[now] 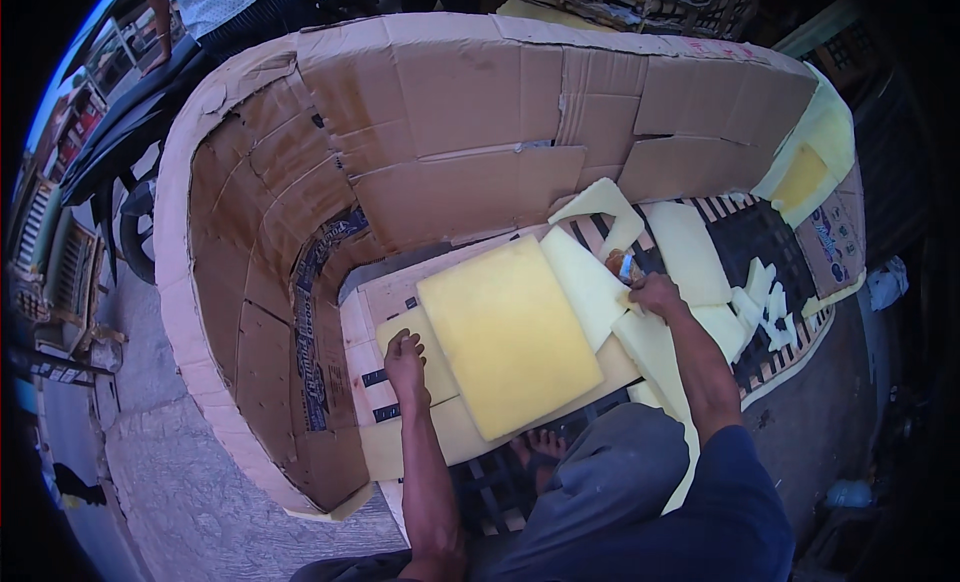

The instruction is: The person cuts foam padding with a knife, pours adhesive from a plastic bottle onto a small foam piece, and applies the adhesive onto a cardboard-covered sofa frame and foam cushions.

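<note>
Left hand (405, 354) presses flat, holding nothing, on foam left of big yellow foam slab (508, 334). Right hand (652, 293), right of slab, grips small tool (627, 269).

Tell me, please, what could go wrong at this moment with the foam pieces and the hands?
1. The right hand holds a small tool, perhaps a blade, close to its fingers; it might slip.
2. The large yellow foam slab lies loose on other pieces; only the left hand presses beside it, so it may shift.
3. A bare foot rests on open slats.
</note>
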A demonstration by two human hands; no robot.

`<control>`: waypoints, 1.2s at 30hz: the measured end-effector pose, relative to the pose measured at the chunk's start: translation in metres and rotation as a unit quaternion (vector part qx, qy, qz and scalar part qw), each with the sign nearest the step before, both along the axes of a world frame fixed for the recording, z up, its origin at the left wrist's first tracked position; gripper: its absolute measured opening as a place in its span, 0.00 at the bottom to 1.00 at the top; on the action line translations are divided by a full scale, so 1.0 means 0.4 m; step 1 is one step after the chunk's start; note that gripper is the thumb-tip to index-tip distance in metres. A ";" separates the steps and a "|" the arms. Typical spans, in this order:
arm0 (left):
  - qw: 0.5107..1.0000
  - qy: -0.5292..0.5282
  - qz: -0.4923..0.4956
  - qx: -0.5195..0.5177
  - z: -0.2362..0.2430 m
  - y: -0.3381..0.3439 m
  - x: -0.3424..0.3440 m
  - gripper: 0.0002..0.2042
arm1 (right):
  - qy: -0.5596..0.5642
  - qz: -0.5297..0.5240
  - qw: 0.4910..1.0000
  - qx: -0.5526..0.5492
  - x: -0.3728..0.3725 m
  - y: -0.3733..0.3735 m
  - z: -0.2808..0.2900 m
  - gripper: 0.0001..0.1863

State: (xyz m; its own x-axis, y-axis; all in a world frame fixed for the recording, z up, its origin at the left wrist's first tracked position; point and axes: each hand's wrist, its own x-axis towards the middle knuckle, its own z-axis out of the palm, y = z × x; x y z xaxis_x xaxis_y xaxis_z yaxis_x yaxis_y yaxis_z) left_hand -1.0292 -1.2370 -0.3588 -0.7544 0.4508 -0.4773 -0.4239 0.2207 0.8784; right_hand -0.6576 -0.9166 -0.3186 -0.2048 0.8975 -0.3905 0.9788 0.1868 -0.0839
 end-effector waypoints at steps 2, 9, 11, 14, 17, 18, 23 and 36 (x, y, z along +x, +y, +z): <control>1.000 0.014 0.002 0.008 0.030 0.035 0.018 0.18 | 0.016 0.013 1.000 0.009 0.014 -0.008 0.012 0.24; 0.965 -0.074 -0.193 0.163 0.153 0.140 0.204 0.24 | 0.427 -0.061 0.902 0.022 -0.011 -0.158 0.109 0.22; 0.936 -0.139 -0.245 0.211 0.167 0.148 0.261 0.32 | 0.466 0.047 0.883 -0.026 -0.101 -0.288 0.171 0.23; 0.874 -0.282 -0.229 0.322 0.136 0.138 0.279 0.30 | 0.508 0.150 0.818 -0.224 -0.240 -0.463 0.188 0.23; 0.912 -0.222 -0.044 0.342 0.168 0.146 0.196 0.21 | 0.716 0.042 0.638 -0.279 -0.255 -0.487 0.120 0.25; 0.909 -0.210 0.017 0.360 0.169 0.139 0.144 0.21 | 0.769 -0.028 0.577 -0.273 -0.257 -0.484 0.109 0.26; 0.918 -0.070 0.233 0.314 0.321 0.077 -0.023 0.22 | 0.620 -0.197 0.650 -0.393 -0.359 -0.534 0.079 0.21; 0.908 0.276 0.272 0.156 0.218 0.041 -0.086 0.23 | 0.606 -0.138 0.636 -0.458 -0.560 -0.601 0.009 0.19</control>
State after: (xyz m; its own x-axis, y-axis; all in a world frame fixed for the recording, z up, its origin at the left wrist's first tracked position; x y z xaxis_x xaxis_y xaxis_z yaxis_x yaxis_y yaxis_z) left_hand -1.0636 -1.2205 -0.2716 -0.9916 -0.0127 0.1288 0.1289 -0.1851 0.9742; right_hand -0.8817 -1.1570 -0.3150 -0.7371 0.4742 -0.4814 0.0770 -0.6489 -0.7570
